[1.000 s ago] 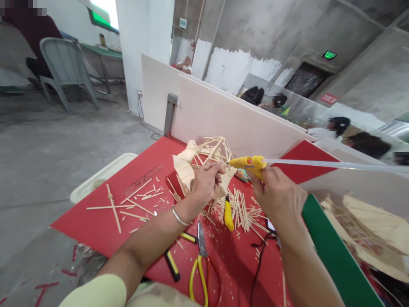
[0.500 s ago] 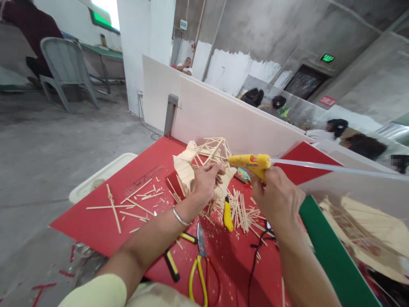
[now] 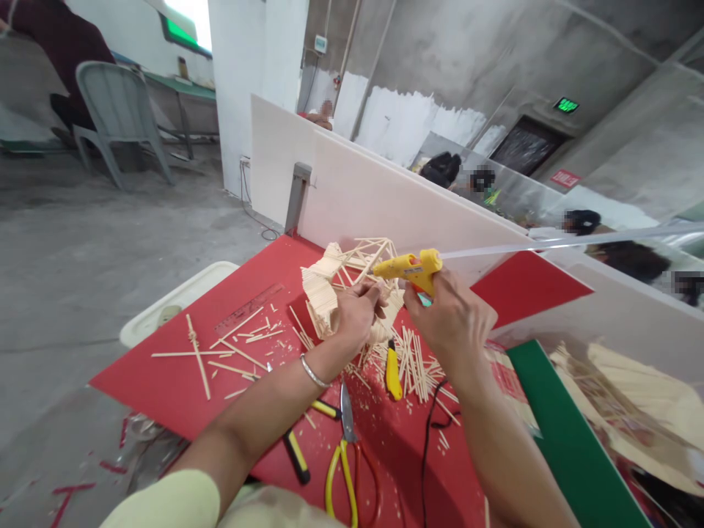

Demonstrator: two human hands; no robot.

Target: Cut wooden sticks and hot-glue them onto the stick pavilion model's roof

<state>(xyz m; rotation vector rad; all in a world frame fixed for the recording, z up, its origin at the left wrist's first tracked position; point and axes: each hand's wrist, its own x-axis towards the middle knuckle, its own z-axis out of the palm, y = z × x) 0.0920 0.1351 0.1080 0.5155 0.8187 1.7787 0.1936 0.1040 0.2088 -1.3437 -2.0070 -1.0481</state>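
My right hand (image 3: pixel 449 317) is wrapped round the handle of a yellow hot glue gun (image 3: pixel 413 270), whose nozzle points left. A long clear glue stick (image 3: pixel 511 246) sticks out of its back. The nozzle is close above the fingers of my left hand (image 3: pixel 355 314), which are pinched together; what is between them is hidden. Just behind that hand stands a model built of thin wooden sticks (image 3: pixel 320 292), with layered stick walls and an open frame (image 3: pixel 379 249) on top. My left hand covers part of it.
Loose sticks (image 3: pixel 415 363) and scraps litter the red tabletop (image 3: pixel 396 455). A yellow utility knife (image 3: pixel 392 372), yellow-handled cutters (image 3: pixel 345 433), black-and-yellow handles (image 3: pixel 297 455) and a ruler (image 3: pixel 247 308) lie there. A white partition (image 3: pixel 374 191) rises behind; a green board (image 3: pixel 572 433) stands right.
My right hand has brought the glue gun left, so its nozzle is now nearer the left fingers and the frame. The glue stick's tail has swung up. My left hand stays by the model.
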